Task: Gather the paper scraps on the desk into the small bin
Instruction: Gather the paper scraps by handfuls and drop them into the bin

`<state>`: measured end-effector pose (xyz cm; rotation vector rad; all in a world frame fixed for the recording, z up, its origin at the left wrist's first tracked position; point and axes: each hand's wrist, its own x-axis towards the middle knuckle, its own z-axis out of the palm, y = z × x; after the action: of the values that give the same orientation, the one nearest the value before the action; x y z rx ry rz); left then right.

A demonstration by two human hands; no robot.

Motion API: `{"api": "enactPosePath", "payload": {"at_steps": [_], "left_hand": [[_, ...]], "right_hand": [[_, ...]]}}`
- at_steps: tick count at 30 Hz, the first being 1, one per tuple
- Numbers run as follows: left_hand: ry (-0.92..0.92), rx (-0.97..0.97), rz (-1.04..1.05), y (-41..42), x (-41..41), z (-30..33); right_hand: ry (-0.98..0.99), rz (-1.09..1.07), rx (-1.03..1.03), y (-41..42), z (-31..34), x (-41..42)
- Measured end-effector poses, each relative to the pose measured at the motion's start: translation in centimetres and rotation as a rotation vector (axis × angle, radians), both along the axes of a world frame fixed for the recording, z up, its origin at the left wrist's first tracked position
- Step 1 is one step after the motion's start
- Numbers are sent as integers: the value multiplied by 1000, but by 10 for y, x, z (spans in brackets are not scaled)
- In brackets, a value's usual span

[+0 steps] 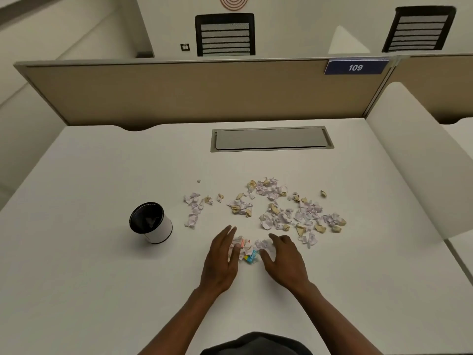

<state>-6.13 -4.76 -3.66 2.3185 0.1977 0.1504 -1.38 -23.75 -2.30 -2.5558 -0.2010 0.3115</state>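
both open, the left hand (222, 261) and right hand (284, 260) cup a small clump of crumpled scraps (247, 249) on the white counter (89, 278), gripping nothing. more white and tan paper scraps (279, 211) lie beyond; the small white black-rimmed bin (151, 222) stands left.

The left hand (222, 262) lies over the nine o'clock side of a small clump of paper scraps (249, 249), hiding what sits under its palm, and the right hand (284, 260) covers the three o'clock side, so whether either grip pinches any piece cannot be told. The print on the blue scrap (250, 258) in that clump is too small to read, and the contents of the small bin (151, 222) are lost in its dark interior. The worktop (102, 290) is cut off by the frame at six, nine and three o'clock, both forearms run out at the bottom edge, and a dark shape (256, 344) at six o'clock is only partly in view.
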Motion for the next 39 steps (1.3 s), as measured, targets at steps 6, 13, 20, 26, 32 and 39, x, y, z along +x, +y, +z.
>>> {"api": "enactPosePath", "payload": {"at_steps": [6, 13, 20, 26, 32, 39], "left_hand": [[218, 67, -30, 23, 0, -1], [337, 68, -175, 14, 11, 11], [290, 53, -148, 7, 21, 16], [198, 6, -61, -2, 11, 10], [181, -163, 119, -6, 5, 11], [188, -429, 289, 13, 4, 32]], "right_hand": [[79, 185, -62, 15, 3, 9], [116, 343, -180, 25, 8, 23], [62, 357, -124, 45, 10, 26], [44, 296, -18, 53, 8, 23], [104, 202, 130, 54, 12, 24], [238, 187, 303, 69, 36, 36]]}}
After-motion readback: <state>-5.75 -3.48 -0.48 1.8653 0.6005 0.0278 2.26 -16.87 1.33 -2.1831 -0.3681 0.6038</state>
